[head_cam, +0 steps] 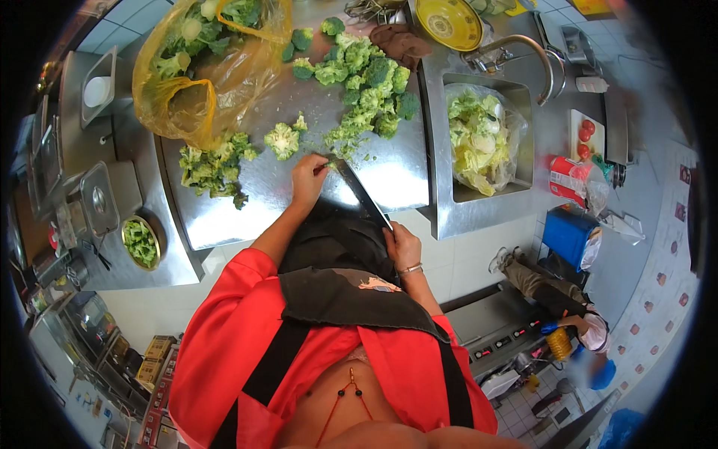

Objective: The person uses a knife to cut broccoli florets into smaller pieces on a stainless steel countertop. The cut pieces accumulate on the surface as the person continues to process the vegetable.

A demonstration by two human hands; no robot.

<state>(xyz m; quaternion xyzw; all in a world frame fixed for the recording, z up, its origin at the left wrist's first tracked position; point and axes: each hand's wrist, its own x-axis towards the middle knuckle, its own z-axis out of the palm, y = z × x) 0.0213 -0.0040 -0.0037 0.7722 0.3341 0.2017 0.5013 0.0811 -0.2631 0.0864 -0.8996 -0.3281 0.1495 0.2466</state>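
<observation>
In my right hand (403, 246) is the handle of a long kitchen knife (362, 193), its blade slanting up and left over the steel worktop's near edge. Close to the blade's far end, my left hand (308, 181) pinches a small bit, apparently broccoli; its fingers hide most of it. Just beyond lies a pale cut broccoli head (281, 141). Cut broccoli florets (364, 84) spread across the worktop (303, 207) to the far right, with fine crumbs by the blade. Left of my left hand sits a heap of broccoli trimmings (216, 171).
A yellow plastic bag (174, 112) holds more broccoli at the far left. Rightward, a sink (530, 151) contains bagged lettuce (477, 140) below a faucet (519, 42). A bowl of chopped greens (140, 243) stands left. A co-worker (561, 297) is at the right, holding a yellow container.
</observation>
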